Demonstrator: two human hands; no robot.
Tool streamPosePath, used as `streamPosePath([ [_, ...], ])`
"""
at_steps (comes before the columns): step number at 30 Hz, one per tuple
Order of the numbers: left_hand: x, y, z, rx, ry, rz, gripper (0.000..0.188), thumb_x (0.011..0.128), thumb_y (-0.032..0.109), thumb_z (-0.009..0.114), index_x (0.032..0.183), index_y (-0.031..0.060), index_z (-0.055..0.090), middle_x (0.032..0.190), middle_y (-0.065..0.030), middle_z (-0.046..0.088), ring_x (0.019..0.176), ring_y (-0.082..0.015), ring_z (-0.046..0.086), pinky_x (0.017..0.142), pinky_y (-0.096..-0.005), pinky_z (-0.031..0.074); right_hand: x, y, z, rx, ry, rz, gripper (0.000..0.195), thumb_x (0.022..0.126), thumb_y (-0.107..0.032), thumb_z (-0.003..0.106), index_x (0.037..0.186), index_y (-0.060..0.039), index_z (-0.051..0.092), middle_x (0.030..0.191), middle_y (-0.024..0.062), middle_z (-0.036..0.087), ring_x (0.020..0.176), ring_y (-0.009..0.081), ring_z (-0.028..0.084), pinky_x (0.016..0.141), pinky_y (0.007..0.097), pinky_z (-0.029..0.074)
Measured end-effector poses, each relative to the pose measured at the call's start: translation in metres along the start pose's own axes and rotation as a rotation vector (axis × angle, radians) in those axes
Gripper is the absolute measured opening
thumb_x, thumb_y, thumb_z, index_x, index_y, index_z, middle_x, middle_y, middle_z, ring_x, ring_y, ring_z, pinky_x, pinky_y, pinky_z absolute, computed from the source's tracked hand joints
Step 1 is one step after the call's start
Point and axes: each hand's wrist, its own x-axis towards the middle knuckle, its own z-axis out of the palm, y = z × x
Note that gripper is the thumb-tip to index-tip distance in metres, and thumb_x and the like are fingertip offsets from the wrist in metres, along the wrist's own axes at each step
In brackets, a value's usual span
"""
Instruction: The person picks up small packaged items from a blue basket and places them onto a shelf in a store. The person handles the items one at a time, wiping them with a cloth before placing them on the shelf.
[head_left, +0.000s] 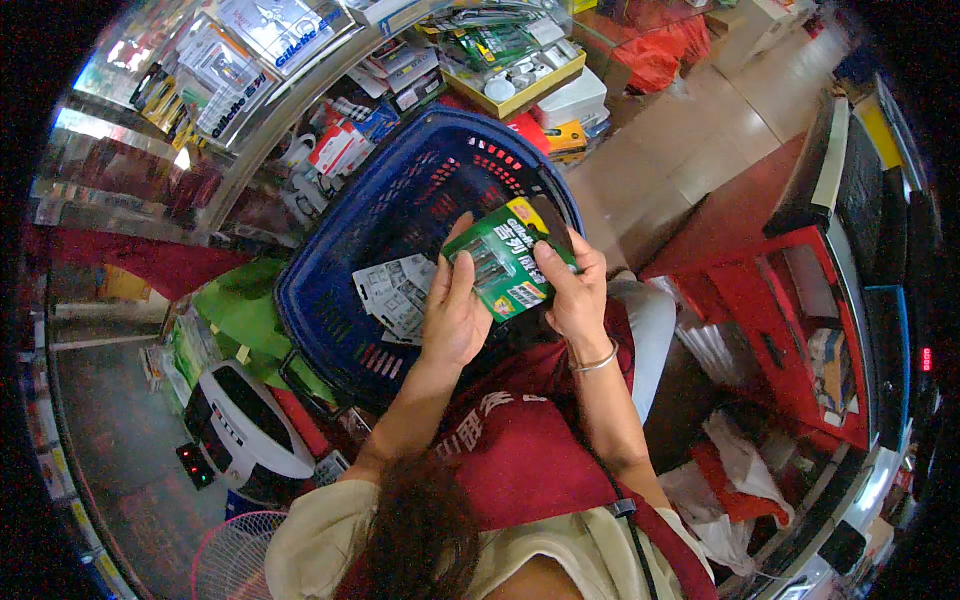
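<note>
Both of my hands hold a green Gillette razor blister pack (499, 259) over a blue plastic basket (315, 259). My left hand (457, 304) supports the pack's left edge, with the thumb near its clear window. My right hand (574, 281) grips the right edge, its thumb pressed on the printed front. Several grey-and-white packages (397, 296) lie inside the basket, beside my left hand; their contents cannot be told.
Gillette display boxes (232, 82) stand behind glass at the upper left. A yellow-edged box (517, 94) of small goods sits beyond the basket. A red cabinet (750, 300) is on the right, a white-and-black device (255, 427) and a pink fan guard (232, 555) on the lower left.
</note>
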Motion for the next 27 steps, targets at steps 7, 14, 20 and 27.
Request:
streamPosePath([
  [7,0.009,0.0,0.007,-0.033,-0.034,0.066,0.049,0.104,0.029,0.031,0.147,0.0089,0.02,0.138,-0.013,0.042,0.124,-0.0236,0.046,0.105,-0.0407,0.038,-0.007,-0.003,-0.002,0.145,-0.021,0.164,0.031,0.087,-0.013,0.067,0.113,0.0023,0.062,0.101,0.0034,0.066,0.089,0.0086,0.059,0.082,0.0252,0.047],
  [14,0.002,-0.01,-0.001,0.112,-0.054,0.14,0.056,0.1,0.024,0.044,0.148,0.0077,0.019,0.14,-0.0129,0.039,0.123,-0.0215,0.046,0.103,-0.0364,0.039,-0.015,0.009,0.008,-0.082,-0.177,0.026,0.03,0.091,-0.005,0.06,0.12,0.0003,0.056,0.113,0.0044,0.063,0.102,0.0123,0.056,0.089,0.0279,0.045],
  [20,0.016,0.026,-0.026,0.38,-0.071,-0.036,0.026,0.087,0.006,0.063,0.112,-0.0007,0.063,0.1,-0.0027,0.066,0.092,-0.0096,0.06,0.086,-0.0248,0.044,-0.009,0.012,-0.006,-0.431,-0.196,0.043,0.02,0.09,-0.015,0.064,0.104,0.0,0.066,0.093,0.0054,0.07,0.083,0.0072,0.058,0.078,0.0271,0.048],
  [27,0.076,0.063,-0.038,0.472,-0.034,0.094,0.024,0.087,0.004,0.063,0.111,-0.0001,0.061,0.103,-0.0039,0.066,0.091,-0.0102,0.059,0.082,-0.0254,0.046,0.0,0.021,-0.024,-0.994,-0.179,-0.431,0.018,0.08,-0.006,0.064,0.087,0.0037,0.051,0.085,0.0209,0.055,0.078,0.0398,0.055,0.07,0.0439,0.048],
])
